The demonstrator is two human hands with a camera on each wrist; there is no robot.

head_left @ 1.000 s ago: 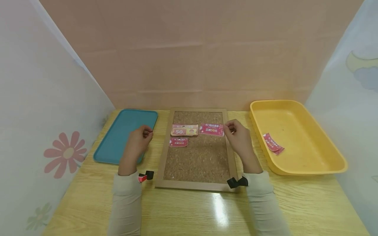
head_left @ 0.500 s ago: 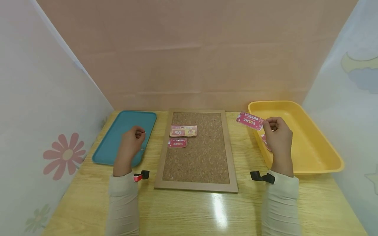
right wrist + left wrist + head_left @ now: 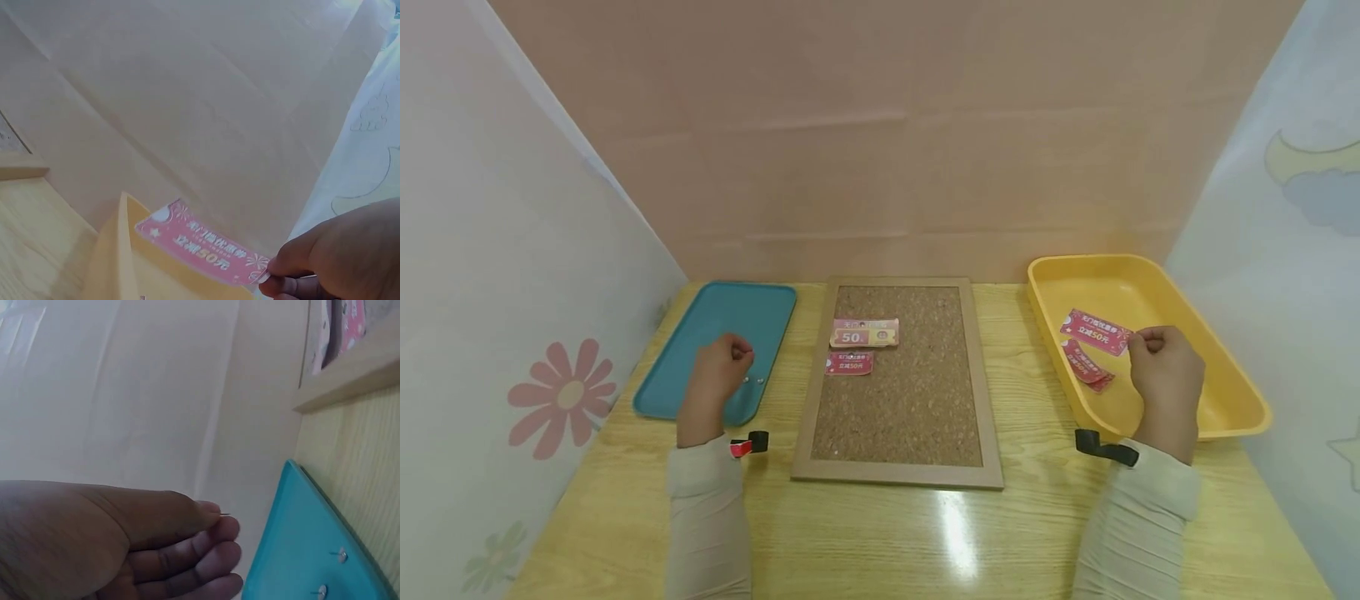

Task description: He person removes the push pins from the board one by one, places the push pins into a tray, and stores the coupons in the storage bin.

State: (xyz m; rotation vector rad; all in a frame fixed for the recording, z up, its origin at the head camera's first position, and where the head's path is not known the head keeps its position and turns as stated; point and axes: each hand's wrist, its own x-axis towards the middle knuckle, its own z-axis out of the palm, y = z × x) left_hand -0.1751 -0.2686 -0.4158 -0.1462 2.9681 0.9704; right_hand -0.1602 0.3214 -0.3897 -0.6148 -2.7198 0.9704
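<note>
"What's the biggest thing behind both hands?"

"A brownish sheet, beyond the fingertips. Under both forearms runs the wood-grain counter."

"And the larger objects?"

"A yellow bin below the right hand; a framed corkboard between the hands; and a teal tray beneath the left hand, reaching beyond it."

"Is either hand empty?"

"Neither. The right one pinches a pink coupon by its near end, so the rest sticks out to the left of the fingers, over the bin. The left has thumb and forefinger together on a tiny pin; only its thin point shows."

"Any more coupons?"

"A pink-and-yellow coupon on the corkboard, well to the right of the left hand. Overlapping red coupons in the bin, left of the right hand, just nearer than the held one. And a smaller pink coupon on the board, on the side toward the left hand."

"Smallest of all?"

"Two loose pins on the tray, just right of the left hand."
</note>
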